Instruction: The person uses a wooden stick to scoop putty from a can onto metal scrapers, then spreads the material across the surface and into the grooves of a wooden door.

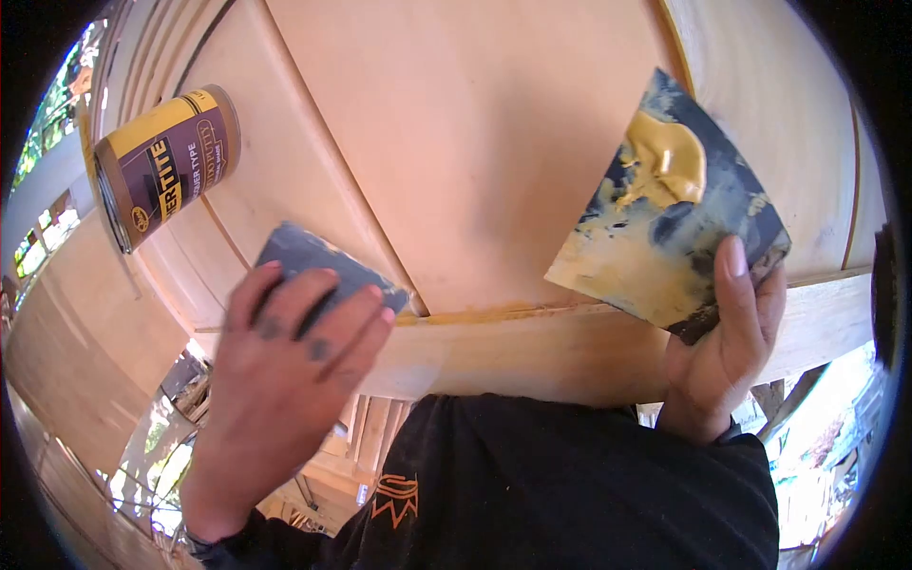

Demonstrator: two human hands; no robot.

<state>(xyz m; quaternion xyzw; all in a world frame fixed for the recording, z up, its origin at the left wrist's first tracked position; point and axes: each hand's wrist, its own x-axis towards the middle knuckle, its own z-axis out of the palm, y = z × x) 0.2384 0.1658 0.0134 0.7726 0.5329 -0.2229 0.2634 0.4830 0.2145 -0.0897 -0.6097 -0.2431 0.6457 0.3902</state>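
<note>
My left hand (285, 380) grips a dark grey flat scraper (323, 261), its back turned up and its fingers spread across the scraper. The scraper's right corner is near a yellowish putty line (465, 315) along a joint of the pale wooden panel (446, 142). On the right, my right hand (736, 323) holds a dark square plate (679, 223) by its lower corner, thumb on top. Thick yellow putty (670, 157) sits on the plate's upper part, with paler smears below. A purple and yellow putty can (171, 161) is at the upper left.
Raised wooden strips (328, 157) divide the panel. A wooden rail (532, 356) runs along its near side, close to my black shirt (570, 475). More wooden parts and bright gaps show at the lower left and lower right.
</note>
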